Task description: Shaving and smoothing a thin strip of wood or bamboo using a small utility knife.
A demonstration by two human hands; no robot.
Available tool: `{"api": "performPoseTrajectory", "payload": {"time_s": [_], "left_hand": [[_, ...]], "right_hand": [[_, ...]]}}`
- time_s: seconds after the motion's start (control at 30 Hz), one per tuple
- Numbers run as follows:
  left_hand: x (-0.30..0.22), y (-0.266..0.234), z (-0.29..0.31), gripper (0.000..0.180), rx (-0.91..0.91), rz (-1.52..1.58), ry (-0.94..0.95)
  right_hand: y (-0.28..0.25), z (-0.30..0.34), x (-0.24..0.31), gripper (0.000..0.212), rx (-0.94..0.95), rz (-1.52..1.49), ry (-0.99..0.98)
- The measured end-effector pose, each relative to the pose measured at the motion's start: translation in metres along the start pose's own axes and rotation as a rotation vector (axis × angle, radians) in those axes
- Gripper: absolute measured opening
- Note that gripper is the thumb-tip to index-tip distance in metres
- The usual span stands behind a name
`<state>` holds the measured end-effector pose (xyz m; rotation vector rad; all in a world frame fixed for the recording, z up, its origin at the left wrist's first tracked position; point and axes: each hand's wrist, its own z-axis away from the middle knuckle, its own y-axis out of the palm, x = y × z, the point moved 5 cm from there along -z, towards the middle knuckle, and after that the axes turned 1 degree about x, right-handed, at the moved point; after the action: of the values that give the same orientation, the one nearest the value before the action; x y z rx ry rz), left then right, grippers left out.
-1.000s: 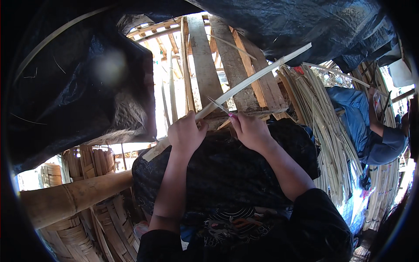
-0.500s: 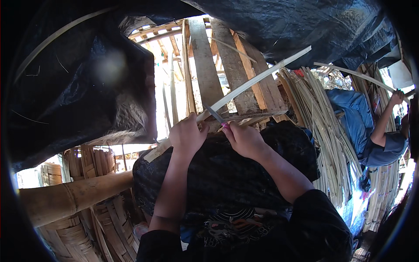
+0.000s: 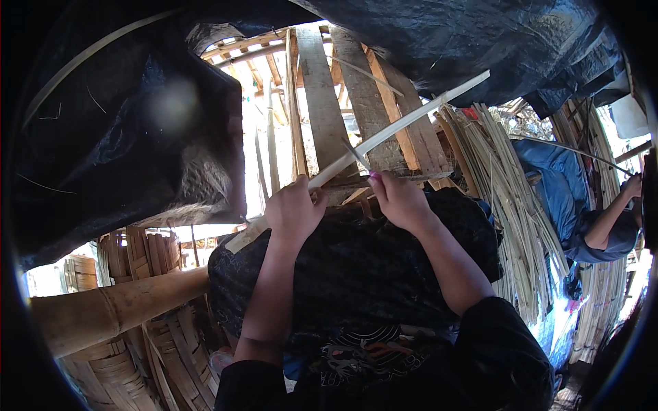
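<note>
1. holding a pale strip, the thing being worked, slantwise through the middle of the view, from its far end between 1 and 2 o'clock down to its near end at 8 o'clock, above a dark cloth spread at 6 o'clock.
2. keeping the left grip at 9 o'clock, just off centre, clamped around the strip; unmoved since half a second ago, so probably serving as the steady anchor.
3. clamping the right grip, at 3 o'clock, on the pink handle of a small knife.
4. crossing the strip with the knife at 1 o'clock, tip pointing toward 11 and handle toward 5; cannot tell from this angle of any bite into the surface.
5. just changed: knife and right grip now farther out along the strip, toward 1 to 2 o'clock, instead of close beside the left grip, with a wider gap between the two grips.
6. judged from that: working with the knife along the stretch beyond the left grip, with slant and hold of the strip much the same and no piece seen coming away.
7. changed too, at 3 o'clock by the rim: another person's hand, now lower than half a second ago and well apart from this work.
8. ringed by wooden planks at 12 o'clock, a bundle of strips at 3, a thick bamboo pole at 8 and black sheeting at 10.
</note>
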<state>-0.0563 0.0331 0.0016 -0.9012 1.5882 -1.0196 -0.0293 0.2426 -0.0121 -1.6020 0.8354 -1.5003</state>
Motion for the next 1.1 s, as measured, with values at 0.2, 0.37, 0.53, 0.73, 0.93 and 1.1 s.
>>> {"api": "performPoseTrajectory", "payload": {"time_s": [0.2, 0.37, 0.53, 0.73, 0.93, 1.1], "left_hand": [[0.005, 0.004, -0.002, 0.026, 0.085, 0.061, -0.089], [0.004, 0.003, -0.002, 0.024, 0.043, 0.001, -0.028], [0.004, 0.004, -0.003, 0.027, 0.065, 0.017, -0.031], [0.007, 0.007, -0.003, 0.027, 0.071, 0.066, -0.077], [0.01, 0.005, 0.0, 0.027, 0.045, 0.063, -0.067], [0.006, 0.006, -0.003, 0.028, 0.087, 0.066, -0.076]], "right_hand": [[0.006, 0.01, 0.005, 0.03, -0.037, -0.105, -0.117], [-0.01, 0.002, -0.008, 0.029, 0.045, 0.011, 0.098], [-0.003, 0.012, 0.0, 0.03, 0.016, -0.063, -0.06], [-0.004, 0.011, -0.017, 0.035, 0.048, -0.031, 0.058], [-0.012, 0.012, -0.012, 0.035, 0.154, -0.052, 0.109], [-0.012, 0.019, -0.011, 0.036, 0.159, -0.003, 0.093]]}}
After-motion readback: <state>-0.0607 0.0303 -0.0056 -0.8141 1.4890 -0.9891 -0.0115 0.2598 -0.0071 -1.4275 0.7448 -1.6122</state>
